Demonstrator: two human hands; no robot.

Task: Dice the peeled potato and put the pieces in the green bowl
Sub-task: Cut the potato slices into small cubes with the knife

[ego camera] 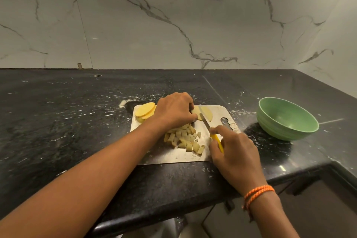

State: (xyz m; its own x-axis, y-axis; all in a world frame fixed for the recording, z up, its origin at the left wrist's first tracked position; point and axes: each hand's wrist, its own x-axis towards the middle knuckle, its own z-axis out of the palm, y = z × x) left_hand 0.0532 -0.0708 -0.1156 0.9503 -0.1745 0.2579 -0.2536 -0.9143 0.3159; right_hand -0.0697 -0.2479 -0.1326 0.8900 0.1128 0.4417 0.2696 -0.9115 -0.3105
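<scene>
A black stone countertop with white flecks and streaks carries two things. A metal cutting board lies flat on it, directly under both hands. A green bowl sits on the counter to the right of the right hand, apart from the board.

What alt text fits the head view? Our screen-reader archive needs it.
A left hand steadies potato slices on a steel cutting board while the right hand cuts with a yellow-handled knife. Diced potato lies piled on the board; the green bowl stands empty to the right.
</scene>
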